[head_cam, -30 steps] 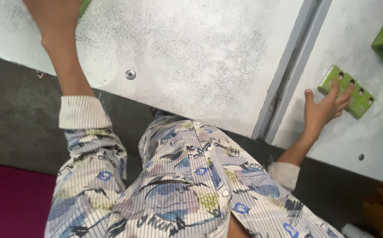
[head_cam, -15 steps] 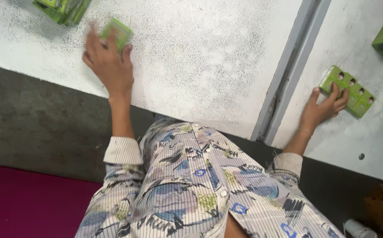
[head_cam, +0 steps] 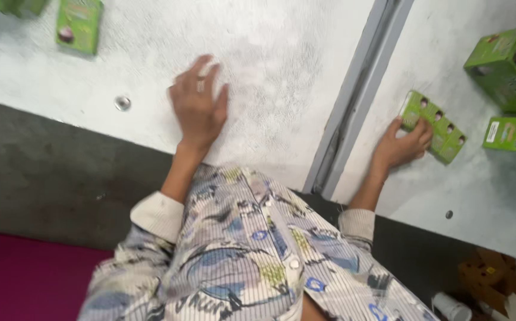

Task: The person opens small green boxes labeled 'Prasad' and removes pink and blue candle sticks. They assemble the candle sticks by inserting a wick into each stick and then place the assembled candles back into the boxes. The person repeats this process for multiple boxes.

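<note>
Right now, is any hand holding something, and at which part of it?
The right hand presses its fingers on the near end of the flat green pack with holes, lying on the table. The left hand rests empty.

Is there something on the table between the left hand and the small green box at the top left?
Nothing visible lies between them. The left hand rests open and flat on the bare white table, holding nothing. The small green box lies apart from it, up and to the left, with only bare surface between. A round bolt sits lower, off that line.
</note>
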